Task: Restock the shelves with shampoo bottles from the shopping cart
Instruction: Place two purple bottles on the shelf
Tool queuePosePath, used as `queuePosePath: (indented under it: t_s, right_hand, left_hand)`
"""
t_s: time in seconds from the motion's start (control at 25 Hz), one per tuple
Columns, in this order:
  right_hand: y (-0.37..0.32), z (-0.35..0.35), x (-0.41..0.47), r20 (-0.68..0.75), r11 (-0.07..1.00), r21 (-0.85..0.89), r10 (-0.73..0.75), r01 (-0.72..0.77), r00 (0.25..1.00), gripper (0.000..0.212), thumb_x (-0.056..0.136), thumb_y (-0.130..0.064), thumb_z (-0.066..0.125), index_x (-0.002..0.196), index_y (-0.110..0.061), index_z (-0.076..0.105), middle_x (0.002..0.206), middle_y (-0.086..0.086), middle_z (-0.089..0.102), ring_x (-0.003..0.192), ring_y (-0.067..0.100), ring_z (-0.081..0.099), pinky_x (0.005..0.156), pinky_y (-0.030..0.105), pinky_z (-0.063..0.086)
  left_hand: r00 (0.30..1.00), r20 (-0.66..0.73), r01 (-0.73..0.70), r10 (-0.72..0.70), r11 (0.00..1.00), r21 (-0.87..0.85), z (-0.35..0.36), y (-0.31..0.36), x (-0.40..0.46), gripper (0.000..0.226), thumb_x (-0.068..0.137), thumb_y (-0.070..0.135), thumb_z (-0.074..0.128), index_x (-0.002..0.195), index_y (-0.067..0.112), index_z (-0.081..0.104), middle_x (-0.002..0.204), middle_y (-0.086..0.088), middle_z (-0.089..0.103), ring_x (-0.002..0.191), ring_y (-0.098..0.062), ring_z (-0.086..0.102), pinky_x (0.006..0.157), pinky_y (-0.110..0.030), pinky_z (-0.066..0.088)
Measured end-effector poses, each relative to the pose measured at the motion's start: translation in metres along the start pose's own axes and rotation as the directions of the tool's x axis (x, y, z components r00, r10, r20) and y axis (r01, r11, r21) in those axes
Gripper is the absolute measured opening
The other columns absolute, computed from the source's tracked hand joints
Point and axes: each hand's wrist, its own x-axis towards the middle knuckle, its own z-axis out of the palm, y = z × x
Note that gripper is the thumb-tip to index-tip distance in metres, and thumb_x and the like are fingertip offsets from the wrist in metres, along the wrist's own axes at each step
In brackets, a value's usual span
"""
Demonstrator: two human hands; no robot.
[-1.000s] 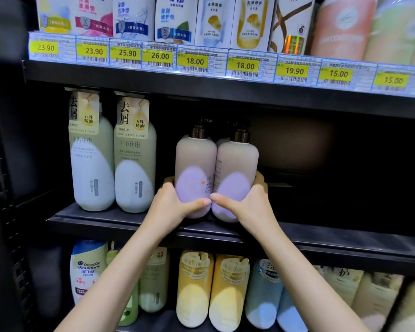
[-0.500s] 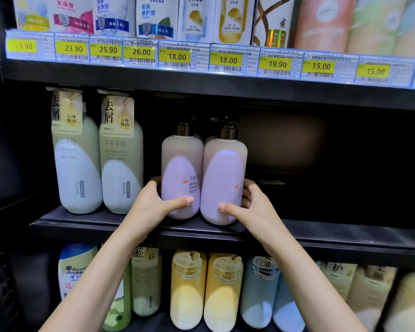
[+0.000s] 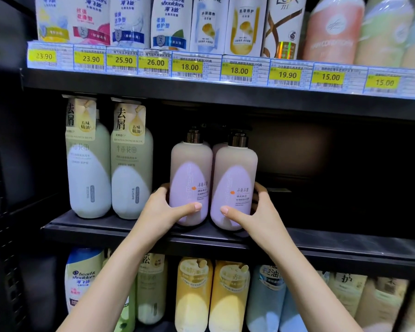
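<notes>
Two purple-labelled pump shampoo bottles stand upright side by side at the front edge of the black middle shelf, roughly at its centre. The left hand grips the left purple bottle low on its body, thumb laid across the front of the label and fingers curled round the bottle's left side. The right hand grips the right purple bottle in mirror fashion, thumb across the lower front and fingers wrapped round its right side. The two bottles are touching or very nearly so; a third bottle of the same kind shows partly between and behind them. Both dark pump heads reach up into the shadow under the shelf above.

Toward the left end of the same shelf stand two tall pale green and white bottles with paper hang tags, close together and just beside the left purple bottle. The right part of the shelf lies in deep shadow. The upper shelf carries a row of yellow price tags along its front edge, with Head & Shoulders, Pantene and Lux packs above. Below, the bottom shelf holds two yellow bottles and pale blue and green ones beside them
</notes>
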Motion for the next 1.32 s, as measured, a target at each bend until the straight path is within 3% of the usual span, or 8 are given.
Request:
queuePosePath:
  t_s: [0.08,0.2,0.52,0.72,0.88,1.08,1.2,1.32]
  right_hand:
    - [0.0,-0.004,-0.001,0.035,1.0,0.027,-0.007,0.006,0.999,0.085,0.063,-0.035,0.085,0.134,-0.026,0.04,0.116,-0.01,0.059,0.108,0.009,0.059,0.09,0.026,0.048]
    - [-0.003,0.001,-0.001,-0.033,0.999,-0.031,-0.033,0.032,0.999,0.083,0.059,-0.035,0.088,0.128,-0.023,0.044,0.11,-0.009,0.06,0.099,0.009,0.059,0.077,0.02,0.045]
    - [-0.001,0.014,0.004,-0.11,0.989,-0.145,-0.029,0.013,0.994,0.089,0.053,-0.047,0.086,0.125,-0.021,0.043,0.118,-0.001,0.06,0.108,0.019,0.059,0.09,0.036,0.05]
    - [0.001,0.016,0.002,-0.12,0.992,-0.126,-0.031,0.016,0.992,0.088,0.056,-0.044,0.086,0.128,-0.02,0.042,0.12,-0.002,0.059,0.108,0.017,0.058,0.087,0.03,0.048]
    - [-0.002,0.015,-0.004,-0.126,0.99,-0.139,-0.042,0.025,0.991,0.084,0.059,-0.041,0.086,0.129,-0.02,0.043,0.12,-0.003,0.059,0.107,0.014,0.058,0.085,0.027,0.045]
    - [-0.011,0.013,-0.018,-0.098,0.97,-0.237,-0.08,0.055,0.992,0.072,0.068,-0.044,0.08,0.126,-0.02,0.045,0.121,-0.003,0.059,0.112,0.016,0.056,0.084,0.026,0.042]
    - [-0.016,0.006,-0.053,-0.101,0.896,-0.432,-0.155,0.097,0.983,0.072,0.081,-0.049,0.065,0.139,-0.016,0.037,0.14,0.002,0.047,0.129,0.02,0.044,0.102,0.032,0.038]
    - [-0.014,0.002,-0.103,-0.067,0.796,-0.585,-0.242,0.158,0.968,0.067,0.091,-0.052,0.046,0.145,-0.015,0.032,0.149,0.003,0.038,0.136,0.02,0.036,0.111,0.036,0.031]
  left_hand:
    - [1.0,-0.003,-0.011,0.011,1.0,0.006,0.0,0.0,0.0,0.053,0.064,0.03,0.085,0.108,0.018,0.057,0.1,0.011,0.066,0.091,0.002,0.062,0.069,-0.013,0.045]
    - [0.999,-0.025,-0.033,0.033,0.999,-0.01,-0.001,-0.001,-0.001,0.057,0.066,0.025,0.084,0.112,0.023,0.05,0.1,0.019,0.06,0.092,0.01,0.056,0.072,-0.009,0.042]
    - [0.999,0.028,-0.031,0.033,0.998,-0.057,-0.005,-0.005,-0.001,0.056,0.071,0.019,0.082,0.119,0.017,0.054,0.109,0.009,0.066,0.099,-0.001,0.063,0.084,-0.02,0.048]
    - [0.999,0.04,-0.017,0.019,0.998,-0.057,-0.005,-0.005,0.001,0.06,0.07,0.022,0.082,0.122,0.015,0.053,0.114,0.002,0.065,0.104,-0.009,0.062,0.095,-0.032,0.049]
    - [0.999,0.039,0.01,-0.007,0.997,-0.077,-0.003,-0.008,0.001,0.073,0.059,0.037,0.079,0.123,0.016,0.05,0.115,0.004,0.064,0.106,-0.009,0.061,0.098,-0.036,0.048]
    - [1.0,0.007,-0.014,0.013,0.991,0.136,-0.003,0.002,-0.012,0.055,0.073,0.034,0.076,0.116,0.011,0.05,0.116,-0.003,0.063,0.107,-0.024,0.059,0.089,-0.035,0.047]
    - [0.994,0.028,-0.111,0.108,0.942,0.315,-0.006,0.009,-0.047,0.079,0.082,0.033,0.067,0.146,0.011,0.025,0.149,-0.002,0.036,0.136,-0.02,0.036,0.105,-0.029,0.032]
    - [0.968,0.096,-0.247,0.23,0.839,0.485,-0.012,0.007,-0.099,0.073,0.089,0.039,0.057,0.149,0.015,0.022,0.157,0.0,0.019,0.145,-0.015,0.018,0.115,-0.027,0.018]
